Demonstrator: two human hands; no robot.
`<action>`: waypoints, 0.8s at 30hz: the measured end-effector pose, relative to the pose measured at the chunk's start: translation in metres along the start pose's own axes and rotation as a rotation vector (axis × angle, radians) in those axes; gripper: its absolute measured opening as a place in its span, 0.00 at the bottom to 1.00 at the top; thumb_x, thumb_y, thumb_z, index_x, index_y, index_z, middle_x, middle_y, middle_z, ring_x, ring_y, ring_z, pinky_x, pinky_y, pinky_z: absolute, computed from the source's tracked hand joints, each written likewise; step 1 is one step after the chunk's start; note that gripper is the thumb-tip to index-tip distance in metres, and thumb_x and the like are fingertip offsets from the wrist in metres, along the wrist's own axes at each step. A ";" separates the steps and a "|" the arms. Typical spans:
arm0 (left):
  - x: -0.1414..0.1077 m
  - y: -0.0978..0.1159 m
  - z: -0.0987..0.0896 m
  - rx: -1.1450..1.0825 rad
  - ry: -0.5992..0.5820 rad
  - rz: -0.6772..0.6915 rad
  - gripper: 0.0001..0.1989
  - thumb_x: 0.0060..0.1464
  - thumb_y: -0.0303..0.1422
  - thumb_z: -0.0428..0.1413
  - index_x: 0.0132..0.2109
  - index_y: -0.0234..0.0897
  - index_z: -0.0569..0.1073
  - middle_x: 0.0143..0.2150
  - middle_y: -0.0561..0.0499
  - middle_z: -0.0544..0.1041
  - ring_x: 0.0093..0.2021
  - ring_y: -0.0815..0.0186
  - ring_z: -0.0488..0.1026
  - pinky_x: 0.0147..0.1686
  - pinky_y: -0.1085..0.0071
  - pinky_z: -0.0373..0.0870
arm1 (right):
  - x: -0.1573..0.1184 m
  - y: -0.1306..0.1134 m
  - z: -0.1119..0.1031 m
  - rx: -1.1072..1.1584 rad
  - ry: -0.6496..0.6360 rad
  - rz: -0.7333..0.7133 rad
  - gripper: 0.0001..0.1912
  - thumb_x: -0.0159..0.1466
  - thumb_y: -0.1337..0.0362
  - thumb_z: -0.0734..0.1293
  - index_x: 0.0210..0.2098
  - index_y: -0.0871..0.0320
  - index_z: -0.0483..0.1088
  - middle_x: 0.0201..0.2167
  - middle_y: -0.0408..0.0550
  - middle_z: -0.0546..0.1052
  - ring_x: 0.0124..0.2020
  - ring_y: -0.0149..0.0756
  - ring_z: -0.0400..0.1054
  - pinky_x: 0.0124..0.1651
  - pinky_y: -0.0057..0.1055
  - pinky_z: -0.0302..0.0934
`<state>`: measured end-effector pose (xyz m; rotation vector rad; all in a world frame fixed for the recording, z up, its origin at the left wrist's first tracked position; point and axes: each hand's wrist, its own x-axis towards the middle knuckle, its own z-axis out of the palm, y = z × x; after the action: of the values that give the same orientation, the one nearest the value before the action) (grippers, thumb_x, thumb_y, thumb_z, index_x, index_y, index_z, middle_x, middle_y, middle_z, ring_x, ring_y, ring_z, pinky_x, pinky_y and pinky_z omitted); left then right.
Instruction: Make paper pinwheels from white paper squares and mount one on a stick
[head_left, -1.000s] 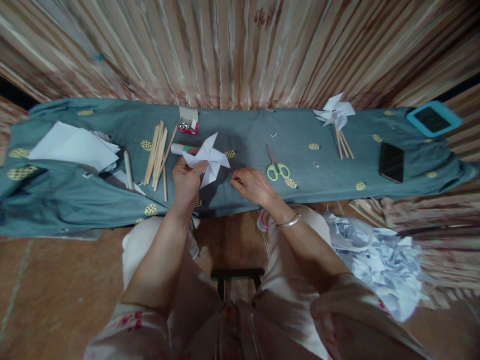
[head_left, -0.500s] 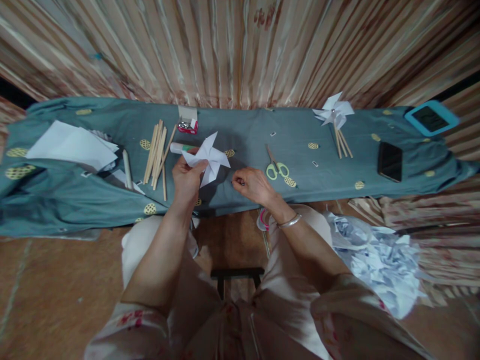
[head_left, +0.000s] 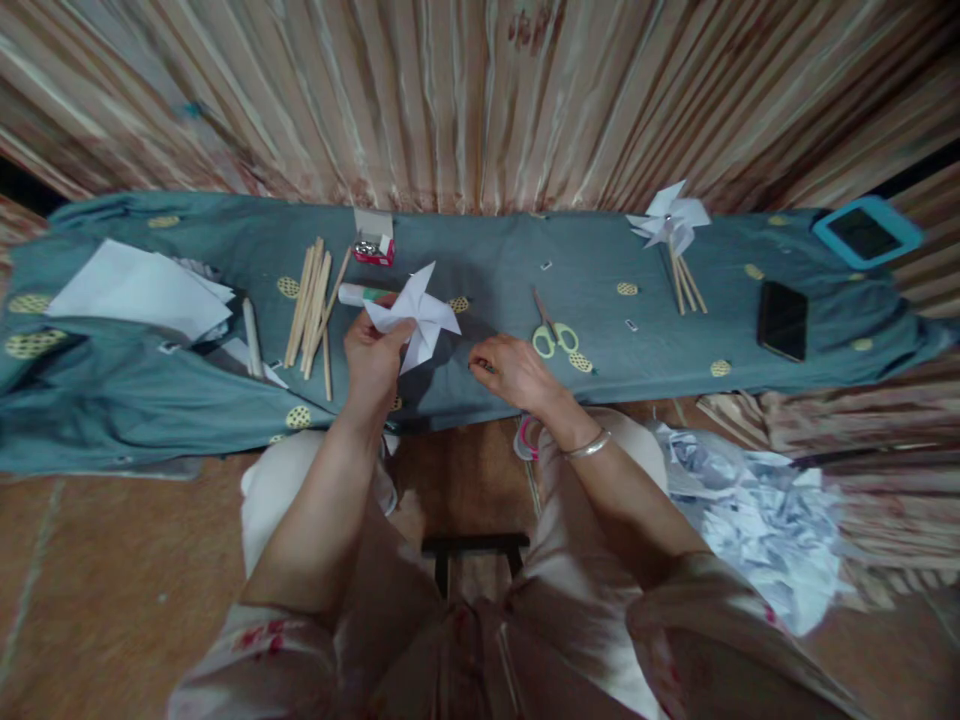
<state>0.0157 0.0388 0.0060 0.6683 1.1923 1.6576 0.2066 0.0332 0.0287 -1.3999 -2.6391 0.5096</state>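
A folded white paper pinwheel [head_left: 421, 318] is pinched at its left side by my left hand [head_left: 373, 355], held above the cloth. My right hand [head_left: 514, 370] is curled just to the right of it, fingers closed; whatever sits in them is too small to make out. Behind the pinwheel lies a glue stick [head_left: 360, 294], partly covered by paper and fingers. Scissors with pale green handles [head_left: 553, 335] rest to the right of my right hand. An opened small red box [head_left: 374, 248] holding shiny metal pieces stands behind the glue stick.
Several wooden sticks [head_left: 311, 310] lie left of my left hand, with white paper sheets [head_left: 142, 290] farther left. Finished pinwheels on sticks [head_left: 675, 225], a phone [head_left: 782, 320] and a blue-framed device [head_left: 868, 232] are on the right. Paper scraps in a plastic bag [head_left: 772, 530] sit below the table.
My right hand has shifted very slightly to the right, its fingers still curled. My left hand keeps the pinwheel in nearly the same place.
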 end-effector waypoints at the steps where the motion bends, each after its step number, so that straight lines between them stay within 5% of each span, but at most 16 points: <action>1: 0.000 0.000 0.000 0.002 0.000 0.002 0.15 0.32 0.30 0.67 0.31 0.39 0.72 0.29 0.56 0.77 0.29 0.68 0.74 0.32 0.72 0.71 | -0.001 0.000 -0.001 0.001 -0.002 0.001 0.11 0.68 0.69 0.62 0.40 0.60 0.78 0.36 0.52 0.80 0.40 0.39 0.70 0.46 0.32 0.59; 11: -0.002 0.001 0.003 0.033 -0.022 0.002 0.15 0.31 0.31 0.67 0.30 0.40 0.72 0.27 0.57 0.77 0.27 0.69 0.73 0.29 0.73 0.70 | 0.002 -0.003 -0.001 0.089 0.023 0.109 0.14 0.70 0.59 0.63 0.40 0.60 0.78 0.36 0.50 0.80 0.38 0.37 0.71 0.41 0.30 0.58; 24: -0.003 0.002 0.005 0.019 -0.014 0.000 0.15 0.31 0.30 0.66 0.31 0.38 0.72 0.27 0.56 0.76 0.26 0.70 0.71 0.29 0.73 0.69 | 0.008 -0.005 0.003 0.097 0.034 0.134 0.11 0.69 0.61 0.63 0.39 0.59 0.77 0.39 0.50 0.82 0.41 0.38 0.73 0.45 0.31 0.61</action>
<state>0.0206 0.0378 0.0102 0.6904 1.1994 1.6412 0.1978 0.0365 0.0273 -1.5481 -2.4706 0.6140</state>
